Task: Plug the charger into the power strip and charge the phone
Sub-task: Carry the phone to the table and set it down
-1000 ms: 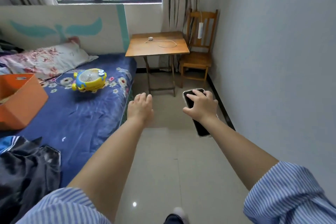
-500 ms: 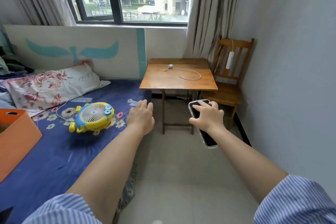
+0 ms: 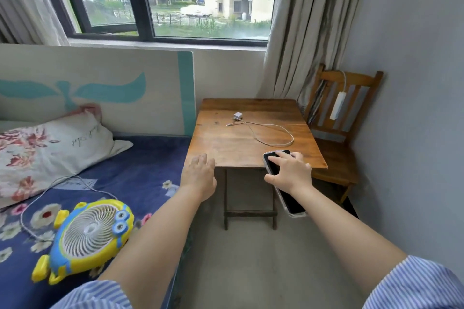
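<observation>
The right hand (image 3: pixel 290 174) grips a dark-screened phone (image 3: pixel 283 183) from above, fingers spread over its upper half, with the phone's top end over the near right corner of the tabletop (image 3: pixel 238 148) and its lower end hanging past the near edge. The left hand (image 3: pixel 199 175) is empty, fingers loosely together, reaching at the near left corner of the tabletop. A white charger (image 3: pixel 237 115) lies near the far edge at the middle, its cable (image 3: pixel 271 133) looping toward the right edge. A white power strip (image 3: pixel 337 105) hangs on the back of a wooden chair (image 3: pixel 336 148) just right of the table. A yellow fan (image 3: pixel 88 233) lies on the bed (image 3: pixel 140 173) to the left.
</observation>
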Demonstrator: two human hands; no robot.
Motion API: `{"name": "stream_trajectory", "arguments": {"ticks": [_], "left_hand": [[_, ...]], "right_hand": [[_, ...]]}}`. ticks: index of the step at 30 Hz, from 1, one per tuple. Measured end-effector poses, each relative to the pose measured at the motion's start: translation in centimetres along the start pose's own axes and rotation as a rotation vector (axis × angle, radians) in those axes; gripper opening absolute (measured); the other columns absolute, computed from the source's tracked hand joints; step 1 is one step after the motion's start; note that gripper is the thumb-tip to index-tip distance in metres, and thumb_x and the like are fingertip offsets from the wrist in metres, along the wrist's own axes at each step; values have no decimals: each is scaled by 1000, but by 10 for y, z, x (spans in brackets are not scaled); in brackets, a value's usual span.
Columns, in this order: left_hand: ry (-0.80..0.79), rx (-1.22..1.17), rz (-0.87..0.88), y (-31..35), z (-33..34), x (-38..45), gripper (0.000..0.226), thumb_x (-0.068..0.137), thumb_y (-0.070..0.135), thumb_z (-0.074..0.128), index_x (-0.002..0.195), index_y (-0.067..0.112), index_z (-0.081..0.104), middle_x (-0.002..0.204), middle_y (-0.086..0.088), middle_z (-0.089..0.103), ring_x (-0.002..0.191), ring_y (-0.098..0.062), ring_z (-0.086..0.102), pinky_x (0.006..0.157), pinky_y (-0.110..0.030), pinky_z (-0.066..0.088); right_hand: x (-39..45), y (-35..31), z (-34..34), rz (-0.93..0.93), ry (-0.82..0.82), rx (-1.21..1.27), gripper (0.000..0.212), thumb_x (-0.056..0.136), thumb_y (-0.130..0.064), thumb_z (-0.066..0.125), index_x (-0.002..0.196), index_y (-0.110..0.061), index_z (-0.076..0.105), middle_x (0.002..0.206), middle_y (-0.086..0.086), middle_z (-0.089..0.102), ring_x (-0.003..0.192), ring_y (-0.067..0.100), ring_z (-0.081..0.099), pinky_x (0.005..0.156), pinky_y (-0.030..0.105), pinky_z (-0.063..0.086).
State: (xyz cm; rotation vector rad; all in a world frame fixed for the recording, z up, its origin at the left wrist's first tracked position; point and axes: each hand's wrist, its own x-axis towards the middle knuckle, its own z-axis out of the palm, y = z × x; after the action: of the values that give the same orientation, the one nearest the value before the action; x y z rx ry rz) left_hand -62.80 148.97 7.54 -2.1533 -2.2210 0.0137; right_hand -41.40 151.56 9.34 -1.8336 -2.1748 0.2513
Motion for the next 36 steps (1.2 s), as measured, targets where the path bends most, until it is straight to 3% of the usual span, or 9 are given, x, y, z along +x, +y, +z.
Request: {"name": "stream_trajectory", "arguments": {"ticks": [8, 12, 18, 31, 36], "left_hand": [[-93, -14, -83, -30, 41, 177, 34, 90, 22, 43, 122, 11, 42, 136, -8, 40, 128, -25, 35, 92, -38, 42], [-112, -58, -116, -49, 55, 232, 29, 88, 19, 45, 116, 10, 45, 128, -8, 45, 120, -25, 41, 87, -37, 44], [-207, -69, -165, -87, 95, 314, 37, 91, 21, 42, 127, 10, 39, 140, -10, 38, 129, -25, 35, 95, -38, 41], [-467, -229, -214, -152, 216, 410, 35, 93, 22, 40, 126, 9, 39, 139, -9, 38, 128, -25, 35, 98, -38, 41], [-423, -352, -233, -158, 272, 421, 51, 96, 27, 37, 142, 8, 22, 155, -9, 17, 143, -23, 12, 116, -36, 20]], "right_hand": [[197, 11, 53, -36, -92, 5, 53, 75, -39, 61, 125, -27, 48, 142, -6, 41, 128, 29, 28, 97, 48, 33], [263, 2, 77, -72, -126, 0, 45, 73, -37, 61, 117, -26, 54, 135, -5, 48, 124, 30, 30, 90, 45, 35], [355, -24, 137, -113, -242, 1, 41, 74, -36, 62, 112, -23, 56, 132, -3, 49, 124, 31, 30, 90, 46, 34], [479, -67, 308, -239, -448, -71, 44, 81, -35, 57, 123, -24, 48, 143, -2, 38, 131, 32, 23, 94, 51, 32], [508, -73, 360, -313, -427, -78, 46, 82, -32, 57, 126, -23, 45, 147, 1, 35, 135, 33, 21, 97, 52, 31]]}}
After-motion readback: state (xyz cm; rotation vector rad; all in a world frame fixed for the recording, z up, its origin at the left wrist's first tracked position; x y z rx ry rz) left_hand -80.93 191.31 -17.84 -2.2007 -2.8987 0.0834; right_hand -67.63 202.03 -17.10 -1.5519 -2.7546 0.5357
